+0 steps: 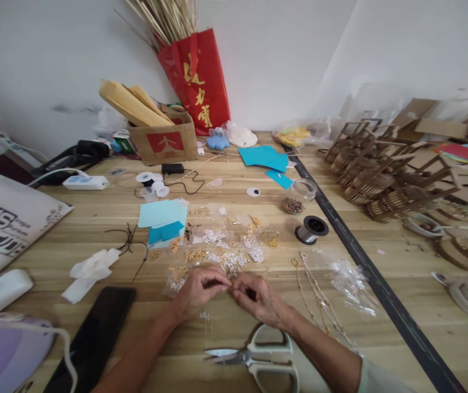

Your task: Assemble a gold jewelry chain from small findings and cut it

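Note:
My left hand (204, 289) and my right hand (256, 297) meet fingertip to fingertip over the table, both pinched closed. What lies between the fingertips is too small to make out. Just beyond them spread silver beads (234, 261) and gold beads (195, 255), many in small clear bags. A thin clear thread seems to hang below my left hand, near a few small silver beads (205, 316). Scissors with pale handles (272, 349) lie in front of my right forearm. Beaded chains (318, 289) in gold and silver rest to the right.
A spool of wire (312, 229) and a glass jar of beads (299, 197) stand behind on the right. Blue cards (162, 214) lie left of the beads. A black phone (94, 338) is at front left. Wooden baskets (365, 164) crowd the right, past a dark strip (356, 251).

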### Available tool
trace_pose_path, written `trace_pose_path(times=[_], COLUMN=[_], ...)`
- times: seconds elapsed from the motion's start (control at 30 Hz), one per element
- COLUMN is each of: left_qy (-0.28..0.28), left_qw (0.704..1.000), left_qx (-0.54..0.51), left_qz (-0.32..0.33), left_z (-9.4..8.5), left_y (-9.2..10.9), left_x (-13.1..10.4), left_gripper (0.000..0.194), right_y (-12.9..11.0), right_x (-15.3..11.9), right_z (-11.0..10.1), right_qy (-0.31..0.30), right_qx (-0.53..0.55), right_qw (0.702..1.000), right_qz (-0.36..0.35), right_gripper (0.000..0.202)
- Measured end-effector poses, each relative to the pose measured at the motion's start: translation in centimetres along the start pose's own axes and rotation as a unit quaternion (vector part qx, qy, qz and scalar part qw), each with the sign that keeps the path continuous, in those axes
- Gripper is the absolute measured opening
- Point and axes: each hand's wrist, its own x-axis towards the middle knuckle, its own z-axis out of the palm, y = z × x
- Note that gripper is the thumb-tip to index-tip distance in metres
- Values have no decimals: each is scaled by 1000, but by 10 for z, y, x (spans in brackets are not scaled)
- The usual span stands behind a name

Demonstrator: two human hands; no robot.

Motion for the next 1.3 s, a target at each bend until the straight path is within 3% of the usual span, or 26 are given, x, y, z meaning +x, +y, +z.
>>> trace_pose_path(times=[0.7,1.1,1.3], left_qy=[0,6,11], left_qw=[1000,997,999], left_qx=[9,-37,9], left_qz=[-22,-67,-38], left_z=[2,6,4], left_y=[3,-8,-1], left_x=[0,-1,0], left_gripper=[8,10,13], right_y=[3,4,5], right_x=[0,-1,-2], right_z=[2,3,3], right_qy=[5,3,-3], right_qx=[21,6,28], right_qw=[1000,1000,999], right_qz=[13,1,18], right_gripper=[11,13,15])
